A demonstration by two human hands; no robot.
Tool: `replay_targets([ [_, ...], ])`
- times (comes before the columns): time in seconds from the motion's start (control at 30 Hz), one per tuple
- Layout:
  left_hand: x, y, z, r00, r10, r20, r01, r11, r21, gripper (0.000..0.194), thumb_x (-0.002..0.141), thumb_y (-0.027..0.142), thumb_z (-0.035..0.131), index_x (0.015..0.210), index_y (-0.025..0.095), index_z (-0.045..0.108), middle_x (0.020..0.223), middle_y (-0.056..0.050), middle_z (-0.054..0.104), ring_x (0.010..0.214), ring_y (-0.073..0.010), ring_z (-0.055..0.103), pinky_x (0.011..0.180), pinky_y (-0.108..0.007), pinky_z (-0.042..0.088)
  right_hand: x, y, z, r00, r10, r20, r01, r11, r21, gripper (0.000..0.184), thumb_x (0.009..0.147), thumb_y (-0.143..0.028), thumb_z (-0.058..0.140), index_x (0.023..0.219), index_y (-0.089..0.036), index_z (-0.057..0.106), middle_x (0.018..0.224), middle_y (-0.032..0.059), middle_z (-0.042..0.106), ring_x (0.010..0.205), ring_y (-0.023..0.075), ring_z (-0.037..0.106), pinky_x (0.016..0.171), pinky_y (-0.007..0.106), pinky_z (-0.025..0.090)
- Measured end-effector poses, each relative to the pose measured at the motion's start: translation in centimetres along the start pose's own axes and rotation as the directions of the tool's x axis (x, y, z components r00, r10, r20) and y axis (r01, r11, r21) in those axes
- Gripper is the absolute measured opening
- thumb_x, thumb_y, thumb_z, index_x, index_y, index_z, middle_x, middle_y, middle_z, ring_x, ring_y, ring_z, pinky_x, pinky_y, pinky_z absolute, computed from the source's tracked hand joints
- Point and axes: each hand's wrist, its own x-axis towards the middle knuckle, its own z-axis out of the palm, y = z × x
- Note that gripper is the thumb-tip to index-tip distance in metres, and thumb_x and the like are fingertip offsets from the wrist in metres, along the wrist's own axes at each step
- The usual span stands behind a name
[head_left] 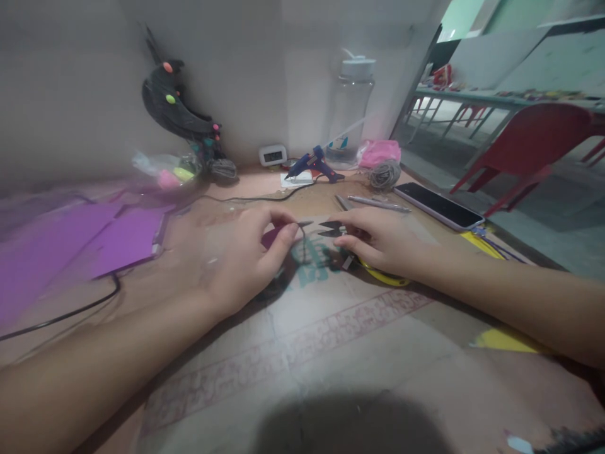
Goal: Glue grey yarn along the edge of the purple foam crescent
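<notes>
My left hand [258, 252] is closed in a pinch, with a small purple piece [271, 237] showing between thumb and fingers. A thin grey cord [303, 231] pokes out past the fingertips; its far end is too blurred to follow. In my right hand [378, 236] are small snips [384, 275] with yellow handles, my fingers wrapped round them. Their two dark blades are spread apart and point at the left fingertips, a short gap from the cord. Both hands are just above a printed sheet on the table.
Purple sheets [127, 236] lie at left beside a black cable [70, 310]. Along the back stand a blue glue gun [316, 165], a small clock [273, 155], a clear bottle [350, 107] and a grey cord ball [384, 174]. A phone [439, 205] and pen [378, 203] lie right.
</notes>
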Motion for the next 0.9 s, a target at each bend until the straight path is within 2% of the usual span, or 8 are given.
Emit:
replay_targets([
  [0.1,0.2,-0.1,0.2,0.982,-0.191,0.003,0.184,0.944,-0.272,0.015,0.093,0.035,0.055,0.097,0.021,0.058,0.09,-0.002,0.062,0.078,-0.0153,0.059,0.07,-0.029,0.049,-0.1,-0.2,-0.2,0.999,-0.017,-0.044,0.017,1.0,0.013,0.036,0.094,-0.039,0.052,0.115,-0.013,0.068,0.072,0.0038,0.066,0.063,0.0155,0.055,0.067,0.029,0.04],
  [0.2,0.8,-0.8,0.6,0.909,-0.369,0.192,0.416,0.788,-0.455,0.022,0.089,0.039,0.059,0.098,0.02,0.056,0.077,0.001,0.059,0.065,-0.0124,0.057,0.061,-0.026,0.049,-0.1,-0.2,-0.2,0.999,-0.025,-0.044,0.025,1.0,0.011,0.036,0.094,-0.037,0.052,0.114,-0.011,0.068,0.071,0.0039,0.065,0.061,0.0147,0.053,0.064,0.028,0.038],
  [0.27,1.2,-1.3,0.9,0.858,-0.429,0.282,0.513,0.689,-0.512,0.027,0.087,0.041,0.062,0.101,0.018,0.058,0.078,0.0,0.062,0.063,-0.0119,0.057,0.058,-0.025,0.047,-0.1,-0.2,-0.1,0.999,-0.017,-0.04,0.017,1.0,0.014,0.037,0.094,-0.037,0.052,0.116,-0.012,0.067,0.071,0.0037,0.065,0.06,0.0142,0.052,0.062,0.027,0.037],
  [0.3,1.4,-1.5,1.0,0.848,-0.444,0.29,0.529,0.679,-0.508,0.03,0.086,0.04,0.063,0.105,0.017,0.06,0.082,-0.002,0.065,0.065,-0.0124,0.059,0.059,-0.025,0.047,-0.1,-0.2,-0.1,0.999,-0.013,-0.036,0.014,1.0,0.014,0.037,0.094,-0.037,0.052,0.116,-0.012,0.067,0.071,0.0037,0.065,0.059,0.0141,0.051,0.061,0.027,0.037],
  [0.43,1.5,-1.7,1.0,0.843,-0.456,0.287,0.539,0.717,-0.443,0.03,0.086,0.04,0.063,0.104,0.017,0.066,0.092,-0.006,0.071,0.073,-0.016,0.063,0.064,-0.027,0.048,-0.1,-0.1,0.0,1.0,0.003,-0.014,-0.003,1.0,0.009,0.037,0.094,-0.038,0.052,0.115,-0.012,0.068,0.07,0.0041,0.064,0.06,0.0144,0.052,0.061,0.027,0.035],
  [0.57,1.0,-1.6,1.0,0.853,-0.394,0.343,0.512,0.762,-0.397,0.029,0.088,0.046,0.06,0.088,0.017,0.066,0.082,-0.005,0.071,0.07,-0.0169,0.063,0.065,-0.029,0.049,-0.1,0.0,0.1,1.0,0.024,0.013,-0.024,1.0,0.007,0.037,0.093,-0.038,0.053,0.115,-0.012,0.067,0.071,0.0045,0.065,0.061,0.0147,0.053,0.06,0.026,0.034],
  [0.73,0.6,-1.1,1.1,0.857,-0.296,0.422,0.45,0.83,-0.331,0.027,0.089,0.043,0.056,0.088,0.018,0.068,0.081,-0.003,0.07,0.072,-0.0165,0.061,0.066,-0.027,0.046,0.2,0.1,0.3,0.995,0.061,0.075,-0.063,0.998,0.029,0.037,0.094,-0.039,0.053,0.117,-0.013,0.066,0.081,0.0063,0.07,0.067,0.0159,0.057,0.063,0.026,0.037],
  [0.9,0.8,-1.1,1.0,0.854,-0.309,0.419,0.442,0.855,-0.27,0.023,0.086,0.039,0.06,0.081,0.018,0.069,0.075,-0.001,0.068,0.067,-0.0151,0.058,0.063,-0.026,0.043,0.4,0.2,0.3,0.985,0.097,0.141,-0.103,0.994,0.036,0.034,0.094,-0.039,0.054,0.116,-0.016,0.066,0.091,0.0079,0.073,0.075,0.0176,0.061,0.067,0.027,0.039],
])
